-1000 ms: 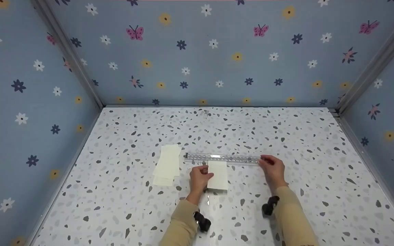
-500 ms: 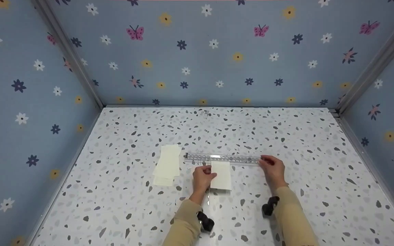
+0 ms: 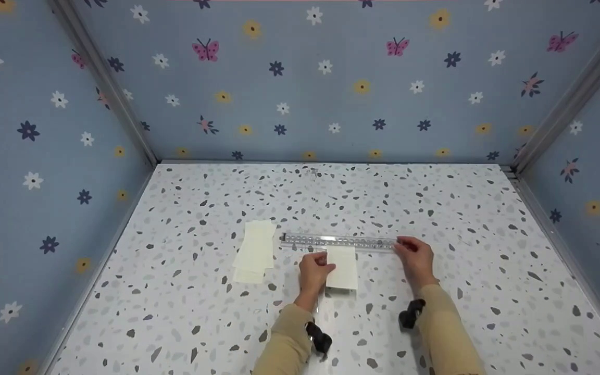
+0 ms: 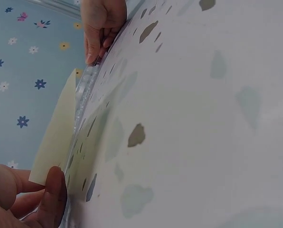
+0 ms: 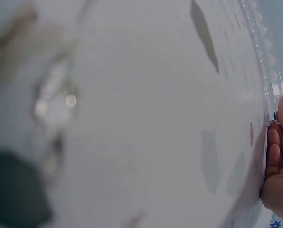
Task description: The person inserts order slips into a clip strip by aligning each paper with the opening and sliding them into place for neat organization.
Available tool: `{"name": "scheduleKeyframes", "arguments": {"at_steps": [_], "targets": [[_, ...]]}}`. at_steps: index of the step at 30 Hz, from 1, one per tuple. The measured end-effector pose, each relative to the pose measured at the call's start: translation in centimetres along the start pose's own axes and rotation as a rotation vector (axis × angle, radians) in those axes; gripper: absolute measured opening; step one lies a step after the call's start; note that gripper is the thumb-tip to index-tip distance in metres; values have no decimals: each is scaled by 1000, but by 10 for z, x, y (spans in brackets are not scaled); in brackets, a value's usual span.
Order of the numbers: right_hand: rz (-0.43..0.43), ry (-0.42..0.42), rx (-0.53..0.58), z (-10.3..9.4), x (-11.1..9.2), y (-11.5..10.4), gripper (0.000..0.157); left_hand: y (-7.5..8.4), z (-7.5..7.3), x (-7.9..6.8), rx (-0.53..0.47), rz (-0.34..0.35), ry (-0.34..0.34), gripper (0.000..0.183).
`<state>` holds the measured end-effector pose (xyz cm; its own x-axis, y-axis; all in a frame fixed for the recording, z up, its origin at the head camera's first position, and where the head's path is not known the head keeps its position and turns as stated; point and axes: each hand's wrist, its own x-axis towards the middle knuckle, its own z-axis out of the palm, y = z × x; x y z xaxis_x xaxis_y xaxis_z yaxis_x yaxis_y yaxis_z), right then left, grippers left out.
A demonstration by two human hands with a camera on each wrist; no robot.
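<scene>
Head view has the left hand [image 3: 314, 273] pinching the paper [image 3: 342, 268] by its left edge beside the ruler [image 3: 341, 241], right hand [image 3: 417, 259] pinching the ruler's right end; paper's probably light, crease-prone, so edges only imo.

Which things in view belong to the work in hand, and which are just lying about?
In the work:
paper sheet, pinched by the left hand
clear ruler-like strip, one end held by the right hand

Lying about:
loose pale-yellow papers, untouched, left of the left hand; possibly spares for this work
</scene>
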<state>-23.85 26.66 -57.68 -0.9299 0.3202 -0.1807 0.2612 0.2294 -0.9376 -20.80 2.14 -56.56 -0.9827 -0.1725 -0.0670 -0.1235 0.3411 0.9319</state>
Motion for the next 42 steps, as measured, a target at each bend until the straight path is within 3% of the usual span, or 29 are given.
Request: {"name": "scheduleKeyframes", "arguments": {"at_steps": [8, 20, 31, 42], "targets": [[6, 3, -62, 0, 1, 0, 31, 5, 6, -1, 25, -35, 14, 32], [52, 0, -45, 1, 2, 0, 34, 6, 13, -2, -7, -66, 6, 32], [6, 1, -1, 2, 0, 1, 33, 9, 14, -5, 4, -33, -18, 32], [60, -6, -2, 0, 1, -1, 34, 11, 20, -6, 19, -47, -11, 32]]}}
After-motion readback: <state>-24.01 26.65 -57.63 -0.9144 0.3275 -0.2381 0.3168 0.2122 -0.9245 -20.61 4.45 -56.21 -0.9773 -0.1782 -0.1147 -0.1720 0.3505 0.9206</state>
